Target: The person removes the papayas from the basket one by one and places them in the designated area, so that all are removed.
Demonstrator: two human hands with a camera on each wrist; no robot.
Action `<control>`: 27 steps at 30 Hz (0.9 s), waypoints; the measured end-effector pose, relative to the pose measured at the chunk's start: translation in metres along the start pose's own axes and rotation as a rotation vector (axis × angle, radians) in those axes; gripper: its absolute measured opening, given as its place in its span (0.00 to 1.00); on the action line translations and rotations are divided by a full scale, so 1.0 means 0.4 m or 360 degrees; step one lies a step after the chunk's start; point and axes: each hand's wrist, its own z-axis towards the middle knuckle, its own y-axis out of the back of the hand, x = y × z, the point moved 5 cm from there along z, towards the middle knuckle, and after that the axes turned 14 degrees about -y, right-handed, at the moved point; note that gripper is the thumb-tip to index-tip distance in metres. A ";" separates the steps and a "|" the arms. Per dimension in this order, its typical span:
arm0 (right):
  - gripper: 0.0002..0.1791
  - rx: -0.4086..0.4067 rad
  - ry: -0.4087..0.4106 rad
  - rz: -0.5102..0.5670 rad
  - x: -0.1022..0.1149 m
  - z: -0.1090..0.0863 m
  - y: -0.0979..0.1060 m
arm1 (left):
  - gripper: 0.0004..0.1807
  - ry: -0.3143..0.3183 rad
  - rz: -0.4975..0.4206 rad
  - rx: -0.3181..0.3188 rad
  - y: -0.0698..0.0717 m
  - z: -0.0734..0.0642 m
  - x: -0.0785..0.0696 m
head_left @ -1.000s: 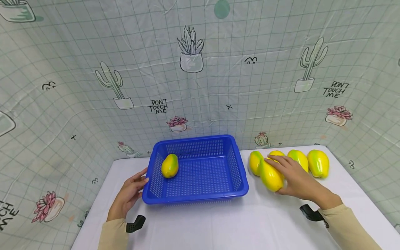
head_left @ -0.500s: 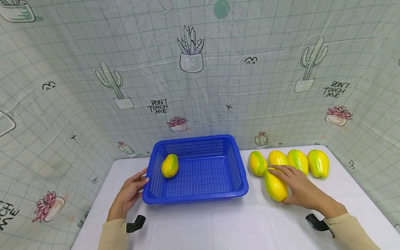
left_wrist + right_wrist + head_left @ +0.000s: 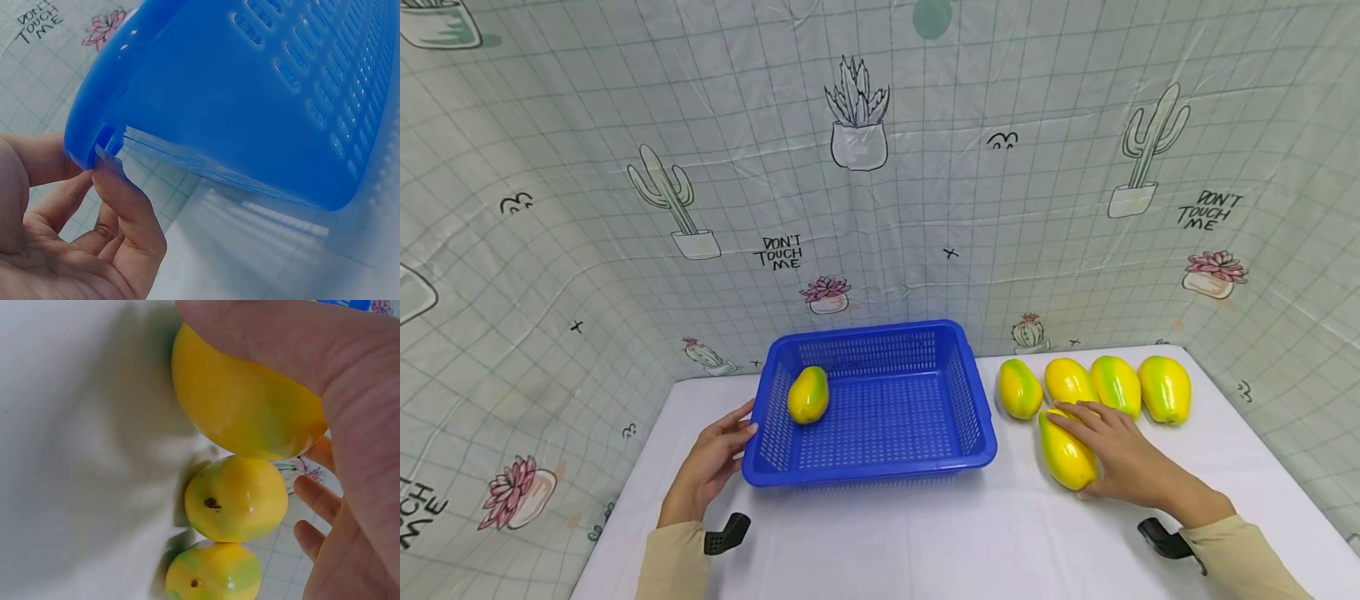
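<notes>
My left hand (image 3: 710, 462) pinches the left rim of a blue plastic basket (image 3: 868, 478) between thumb and fingers, as the left wrist view shows up close. Inside the basket, at its left end, lies one yellow-green papaya (image 3: 808, 396). To the right of the basket my right hand (image 3: 1123, 458) grips another papaya (image 3: 1066, 454), thumb on the near side and fingers over its top. In the right wrist view this held papaya (image 3: 244, 400) sits low over the white cloth, partly hidden by the thumb.
Behind the right hand several more papayas stand in a row on the white tablecloth (image 3: 910, 542): one papaya (image 3: 1019, 389) at the row's left, another papaya (image 3: 1165, 390) at its right end. A patterned cloth backdrop (image 3: 910, 208) rises behind the table.
My right hand has brought its papaya toward me and slightly right, away from the leftmost papaya in the row. My left hand and the basket have stayed put.
</notes>
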 end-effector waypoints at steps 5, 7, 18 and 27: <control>0.62 -0.0008 0.0020 -0.0002 -0.002 0.001 -0.006 | 0.33 0.0001 0.0005 -0.0003 -0.001 0.000 -0.001; 0.62 -0.0014 0.0033 -0.0003 -0.002 0.001 -0.007 | 0.33 0.0002 0.0009 -0.0007 -0.001 0.000 -0.001; 0.62 0.0024 0.0060 0.0007 -0.007 -0.001 -0.012 | 0.33 0.0002 0.0014 -0.0010 -0.001 -0.004 -0.002; 0.61 0.0105 0.0039 0.0018 0.000 0.009 -0.004 | 0.33 -0.0003 0.0016 -0.0008 -0.001 -0.004 -0.002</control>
